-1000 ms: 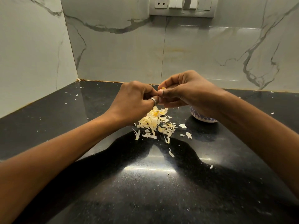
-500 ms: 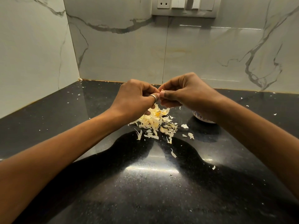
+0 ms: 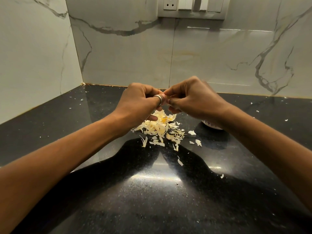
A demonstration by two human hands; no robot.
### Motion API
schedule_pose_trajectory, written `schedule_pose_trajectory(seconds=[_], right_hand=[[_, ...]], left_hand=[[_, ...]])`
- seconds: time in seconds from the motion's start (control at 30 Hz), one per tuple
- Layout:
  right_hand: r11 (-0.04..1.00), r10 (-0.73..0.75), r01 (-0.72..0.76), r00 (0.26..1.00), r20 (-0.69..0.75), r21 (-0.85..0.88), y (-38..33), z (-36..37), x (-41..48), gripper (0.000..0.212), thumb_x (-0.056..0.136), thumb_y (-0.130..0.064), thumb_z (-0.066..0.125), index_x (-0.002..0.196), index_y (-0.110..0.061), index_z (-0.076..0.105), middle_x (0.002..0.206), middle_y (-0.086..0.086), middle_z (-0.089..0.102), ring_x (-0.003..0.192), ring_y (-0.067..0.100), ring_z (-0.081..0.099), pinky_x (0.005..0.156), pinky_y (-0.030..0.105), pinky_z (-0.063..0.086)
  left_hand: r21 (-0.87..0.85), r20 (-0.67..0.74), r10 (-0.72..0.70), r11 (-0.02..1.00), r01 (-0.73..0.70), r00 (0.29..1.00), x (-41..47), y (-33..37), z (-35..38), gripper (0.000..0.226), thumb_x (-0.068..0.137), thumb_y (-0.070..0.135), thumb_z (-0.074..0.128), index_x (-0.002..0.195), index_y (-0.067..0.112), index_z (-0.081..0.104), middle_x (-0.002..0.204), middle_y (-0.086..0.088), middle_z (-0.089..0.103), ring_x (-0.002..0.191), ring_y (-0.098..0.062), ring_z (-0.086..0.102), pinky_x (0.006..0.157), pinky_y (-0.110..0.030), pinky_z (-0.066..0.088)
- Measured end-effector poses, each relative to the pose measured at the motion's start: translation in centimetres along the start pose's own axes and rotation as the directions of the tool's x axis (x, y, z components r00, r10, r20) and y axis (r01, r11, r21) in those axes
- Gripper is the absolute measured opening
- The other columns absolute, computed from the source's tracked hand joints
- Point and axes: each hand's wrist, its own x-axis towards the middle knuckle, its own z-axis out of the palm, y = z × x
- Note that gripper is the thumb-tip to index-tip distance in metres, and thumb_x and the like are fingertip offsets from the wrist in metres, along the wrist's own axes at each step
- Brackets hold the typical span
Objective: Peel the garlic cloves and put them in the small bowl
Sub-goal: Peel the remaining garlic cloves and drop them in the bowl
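My left hand [image 3: 138, 103] and my right hand [image 3: 194, 98] meet fingertip to fingertip above the black counter [image 3: 152, 191]. Between them they pinch a garlic clove [image 3: 168, 98], almost wholly hidden by the fingers. A ring sits on my left thumb. Under the hands lies a pile of pale garlic skins [image 3: 160, 129]. The small bowl [image 3: 211, 125], white with a blue pattern, stands to the right of the pile, mostly covered by my right wrist.
Marble-patterned walls close the counter at the back and on the left, forming a corner. A socket and switch plate [image 3: 192, 7] is on the back wall. Loose skin flakes [image 3: 179, 161] are scattered over the counter.
Both hands stayed joined on the clove and rose a little above the pile. The fingers shifted slightly against each other.
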Motion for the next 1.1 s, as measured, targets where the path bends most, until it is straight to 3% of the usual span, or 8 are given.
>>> schedule_pose_trajectory(seconds=[0.23,0.33,0.4,0.57,0.63,0.77,1.1], right_hand=[[0.988,-0.104,0.096,0.993,-0.058,-0.124,-0.2,0.5,-0.2,0.017,0.096,-0.012,0.065,0.108,-0.015,0.077,0.081,0.007,0.075,0.075,0.028,0.071,0.072,0.045,0.061],[0.980,-0.127,0.115,0.990,-0.063,-0.165,0.0,0.6,0.0,0.020,0.097,-0.011,0.063,0.112,-0.016,0.076,0.080,0.007,0.074,0.064,0.020,0.065,0.061,0.029,0.057],[0.974,-0.132,0.121,0.990,-0.046,-0.193,0.1,0.7,0.0,0.020,0.097,-0.010,0.062,0.110,-0.015,0.077,0.080,0.008,0.073,0.056,0.012,0.054,0.049,0.018,0.045],[0.970,-0.146,0.136,0.989,-0.038,-0.203,0.0,0.7,-0.1,0.022,0.098,-0.008,0.061,0.111,-0.015,0.076,0.079,0.006,0.072,0.054,0.005,0.050,0.048,0.017,0.041],[0.966,-0.164,0.148,0.984,-0.062,-0.210,0.0,0.9,-0.1,0.021,0.098,-0.009,0.061,0.110,-0.016,0.077,0.078,0.007,0.073,0.055,0.009,0.055,0.051,0.022,0.046],[0.967,-0.185,0.160,0.976,-0.113,-0.197,0.1,1.1,-0.2,0.016,0.096,-0.012,0.065,0.103,-0.011,0.079,0.077,0.008,0.075,0.069,0.024,0.070,0.067,0.044,0.058],[0.953,-0.237,0.198,0.958,-0.159,-0.231,0.4,1.5,-0.1,0.014,0.095,-0.013,0.066,0.099,-0.011,0.080,0.076,0.007,0.075,0.065,0.019,0.069,0.063,0.042,0.058]], left_hand=[[-0.035,0.001,-0.012,0.999,0.012,1.000,-0.3,0.3,0.1,0.009,0.098,0.016,0.063,0.092,0.016,0.070,0.089,-0.008,0.072,0.078,-0.013,0.072,0.057,-0.029,0.060],[-0.142,0.026,-0.085,0.986,0.088,0.996,-0.4,0.7,0.0,0.010,0.098,0.014,0.062,0.095,0.009,0.071,0.090,-0.008,0.071,0.074,-0.008,0.069,0.054,-0.027,0.059],[-0.184,0.041,-0.126,0.974,0.132,0.991,-0.4,0.8,0.0,0.012,0.098,0.013,0.062,0.098,0.005,0.071,0.090,-0.009,0.071,0.073,-0.007,0.069,0.054,-0.026,0.058],[-0.242,0.053,-0.179,0.952,0.187,0.982,-0.2,0.9,-0.1,0.014,0.098,0.011,0.061,0.097,0.002,0.071,0.089,-0.010,0.070,0.072,-0.007,0.068,0.056,-0.026,0.058],[-0.255,0.052,-0.188,0.947,0.195,0.981,-0.2,0.9,0.0,0.014,0.099,0.010,0.060,0.095,0.003,0.071,0.085,-0.007,0.069,0.070,-0.006,0.067,0.056,-0.026,0.058],[-0.278,0.070,-0.221,0.932,0.232,0.973,-0.2,0.9,0.1,0.015,0.100,0.014,0.059,0.094,0.006,0.070,0.086,-0.006,0.068,0.070,-0.006,0.066,0.054,-0.027,0.058],[-0.247,0.064,-0.219,0.942,0.228,0.974,-0.3,1.0,0.1,0.011,0.098,0.012,0.061,0.098,0.006,0.070,0.090,-0.008,0.067,0.070,-0.006,0.065,0.053,-0.026,0.057]])
